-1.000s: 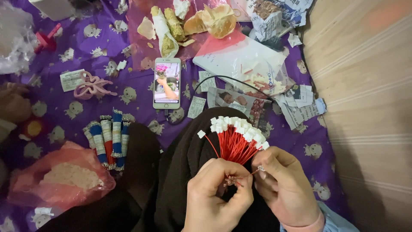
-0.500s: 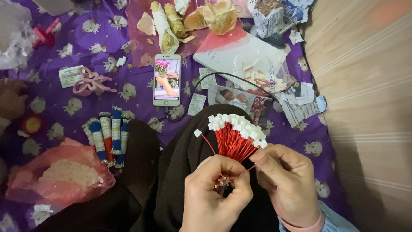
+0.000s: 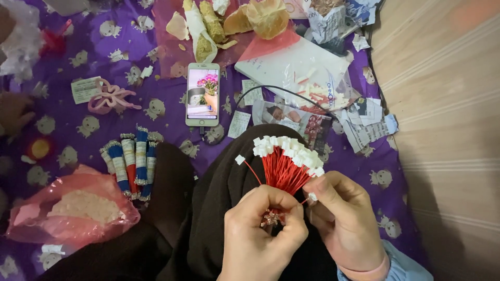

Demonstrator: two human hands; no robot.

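My left hand (image 3: 263, 234) is closed around the lower ends of a bundle of thin red wires (image 3: 284, 169) that fan upward over my dark-clothed lap. Each wire ends in a small white tip (image 3: 286, 148). A small sparkly piece (image 3: 271, 217) shows between my left fingers at the bundle's base. My right hand (image 3: 344, 218) pinches one red wire at the right side of the bundle, thumb and forefinger together. One wire with a white tip (image 3: 240, 160) sticks out to the left.
A phone (image 3: 202, 93) with a lit screen lies on the purple patterned cloth (image 3: 161, 112), a black cable (image 3: 284, 93) beside it. Blue, red and silver spools (image 3: 130, 161) and a pink bag of white grains (image 3: 73, 208) sit left. Papers, a plastic bag (image 3: 302, 73), food wrappers lie beyond. Wooden floor (image 3: 442, 104) right.
My hands and the bundle shifted slightly; my right fingers moved up to pinch a wire at the bundle's right side. The phone's screen picture changed.
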